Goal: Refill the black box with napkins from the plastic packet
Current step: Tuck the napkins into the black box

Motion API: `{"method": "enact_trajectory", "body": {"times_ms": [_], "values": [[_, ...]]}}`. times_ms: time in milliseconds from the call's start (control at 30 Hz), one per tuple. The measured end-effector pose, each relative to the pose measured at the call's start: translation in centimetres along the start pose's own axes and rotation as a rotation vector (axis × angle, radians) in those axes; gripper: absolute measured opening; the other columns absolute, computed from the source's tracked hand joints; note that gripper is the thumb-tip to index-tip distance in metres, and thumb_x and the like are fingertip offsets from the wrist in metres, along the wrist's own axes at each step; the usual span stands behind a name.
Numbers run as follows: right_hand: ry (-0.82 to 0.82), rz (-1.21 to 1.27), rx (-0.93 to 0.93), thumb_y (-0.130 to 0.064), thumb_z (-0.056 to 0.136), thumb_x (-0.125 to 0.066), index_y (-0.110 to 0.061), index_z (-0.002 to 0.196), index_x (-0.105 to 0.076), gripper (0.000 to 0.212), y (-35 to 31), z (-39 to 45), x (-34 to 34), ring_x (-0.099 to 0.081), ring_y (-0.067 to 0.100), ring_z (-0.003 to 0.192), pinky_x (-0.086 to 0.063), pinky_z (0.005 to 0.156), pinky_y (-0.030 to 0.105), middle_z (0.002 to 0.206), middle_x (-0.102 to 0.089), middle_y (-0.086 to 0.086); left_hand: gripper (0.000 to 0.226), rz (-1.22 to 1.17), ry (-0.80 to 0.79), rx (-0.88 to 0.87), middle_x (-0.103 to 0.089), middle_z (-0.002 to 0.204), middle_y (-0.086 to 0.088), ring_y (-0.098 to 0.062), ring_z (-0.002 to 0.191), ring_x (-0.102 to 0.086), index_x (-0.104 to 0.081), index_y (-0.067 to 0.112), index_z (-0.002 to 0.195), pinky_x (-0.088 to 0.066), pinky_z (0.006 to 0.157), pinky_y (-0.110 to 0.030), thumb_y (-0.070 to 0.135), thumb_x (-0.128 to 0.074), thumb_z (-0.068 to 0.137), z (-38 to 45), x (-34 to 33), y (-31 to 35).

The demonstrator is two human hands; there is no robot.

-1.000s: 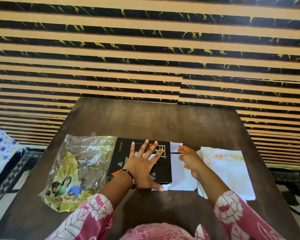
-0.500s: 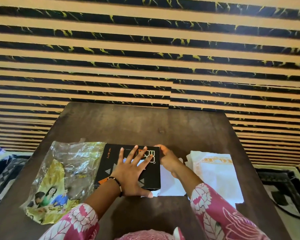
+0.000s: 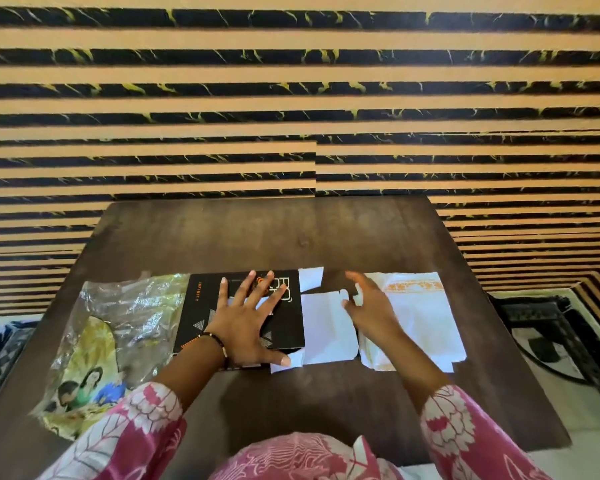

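On the table (image 3: 291,237), the left hand (image 3: 246,323) spreads flat on the black box (image 3: 201,313); the right hand (image 3: 368,306), open and empty, should gather the napkins (image 3: 420,317) squarely.

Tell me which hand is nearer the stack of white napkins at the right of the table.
Right. The right hand hovers open at the napkin stack, overlapping its left edge. The left hand lies flat on the black box, farther left.

The right hand (image 3: 368,306) is coming off the black box (image 3: 205,310), now hovering open near the napkins (image 3: 420,317). The box's white end flaps (image 3: 326,323) are lying exposed again.
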State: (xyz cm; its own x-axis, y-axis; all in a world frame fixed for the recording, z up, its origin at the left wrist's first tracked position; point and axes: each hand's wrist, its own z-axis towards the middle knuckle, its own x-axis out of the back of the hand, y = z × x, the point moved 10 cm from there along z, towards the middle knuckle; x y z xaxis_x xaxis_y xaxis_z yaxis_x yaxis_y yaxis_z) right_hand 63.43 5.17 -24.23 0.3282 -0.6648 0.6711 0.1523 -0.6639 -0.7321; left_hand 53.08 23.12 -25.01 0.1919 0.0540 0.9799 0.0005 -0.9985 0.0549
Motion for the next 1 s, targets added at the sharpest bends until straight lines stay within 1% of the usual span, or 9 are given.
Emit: {"method": "enact_trajectory", "body": {"times_ms": [67,167,267,367,533,600,733,867,1000], "values": [[0.043,-0.164,-0.021,-0.023,0.086,-0.058,-0.02,0.143,-0.028,0.065,2.4,-0.7,2.1,-0.027,0.02,0.14,-0.022,0.113,0.031,0.152,-0.031,0.001,0.123,-0.015,0.011,-0.003,0.026,0.149,0.007,-0.02,0.138,0.027,0.012,0.036,0.143,0.015,0.109,-0.064,0.097,-0.027,0.043,0.0,0.1,0.0],[-0.115,-0.512,-0.101,-0.049,0.083,-0.056,-0.02,0.148,0.0,0.09,7.0,-2.1,1.9,0.001,0.023,0.147,-0.002,0.118,0.04,0.16,0.001,0.0,0.123,-0.012,0.008,-0.002,0.028,0.147,0.008,-0.02,0.138,0.026,0.017,0.036,0.141,0.015,0.109,-0.062,0.097,-0.024,0.042,0.0,0.0,0.0],[-0.191,-0.667,-0.07,-0.058,0.081,-0.051,-0.022,0.145,0.018,0.101,9.8,-3.9,0.6,0.019,0.022,0.144,0.011,0.115,0.041,0.156,0.023,-0.002,0.123,-0.026,0.03,-0.001,0.022,0.152,0.006,-0.021,0.14,0.024,0.015,0.037,0.141,0.015,0.11,-0.062,0.097,-0.023,0.041,-0.1,0.2,-0.1],[-0.156,-0.759,0.02,-0.054,0.085,-0.048,-0.022,0.144,0.019,0.096,9.8,-4.4,0.8,0.023,0.022,0.142,0.019,0.109,0.039,0.154,0.027,-0.003,0.122,-0.027,0.035,-0.002,0.018,0.155,0.005,-0.022,0.141,0.021,0.014,0.038,0.141,0.013,0.11,-0.062,0.098,-0.022,0.041,-0.1,0.3,0.0],[-0.194,-0.865,0.084,-0.047,0.092,-0.043,-0.018,0.145,0.019,0.086,9.2,-4.7,0.7,0.03,0.023,0.132,0.02,0.106,0.04,0.141,0.036,-0.004,0.123,-0.007,0.026,0.009,0.023,0.15,0.008,-0.022,0.142,0.02,0.015,0.038,0.141,0.011,0.111,-0.062,0.099,-0.019,0.04,-0.1,0.3,0.0],[-0.192,-0.909,0.111,-0.044,0.094,-0.04,-0.015,0.145,0.017,0.081,9.1,-5.0,0.4,0.031,0.026,0.13,0.019,0.106,0.042,0.146,0.033,0.001,0.123,0.0,0.023,0.01,0.025,0.148,0.008,-0.022,0.142,0.02,0.016,0.037,0.14,0.011,0.111,-0.062,0.099,-0.017,0.039,-0.1,0.2,0.0],[-0.218,-0.971,0.112,-0.034,0.098,-0.037,-0.01,0.145,0.017,0.075,9.3,-5.3,0.0,0.026,0.033,0.136,0.015,0.108,0.048,0.156,0.019,0.011,0.125,-0.03,0.045,-0.013,0.013,0.155,0.004,-0.022,0.142,0.017,0.006,0.035,0.144,0.013,0.11,-0.061,0.1,-0.02,0.039,-0.4,0.4,0.2],[-0.205,-0.929,0.115,-0.031,0.097,-0.04,-0.011,0.147,0.008,0.072,8.5,-4.8,0.6,0.007,0.033,0.145,0.004,0.115,0.047,0.159,0.006,0.009,0.126,-0.076,0.045,-0.04,0.005,0.157,0.003,-0.021,0.142,0.015,0.0,0.03,0.145,0.015,0.109,-0.057,0.1,-0.016,0.042,-0.6,0.7,1.0],[-0.113,-0.819,0.106,-0.027,0.095,-0.043,-0.013,0.147,-0.005,0.066,7.0,-4.4,2.5,-0.011,0.03,0.146,-0.009,0.117,0.044,0.158,-0.012,0.008,0.121,-0.067,0.053,-0.024,0.004,0.157,0.003,-0.019,0.143,0.01,0.001,0.029,0.145,0.01,0.113,-0.056,0.098,-0.01,0.047,-1.0,0.4,1.8]]}}
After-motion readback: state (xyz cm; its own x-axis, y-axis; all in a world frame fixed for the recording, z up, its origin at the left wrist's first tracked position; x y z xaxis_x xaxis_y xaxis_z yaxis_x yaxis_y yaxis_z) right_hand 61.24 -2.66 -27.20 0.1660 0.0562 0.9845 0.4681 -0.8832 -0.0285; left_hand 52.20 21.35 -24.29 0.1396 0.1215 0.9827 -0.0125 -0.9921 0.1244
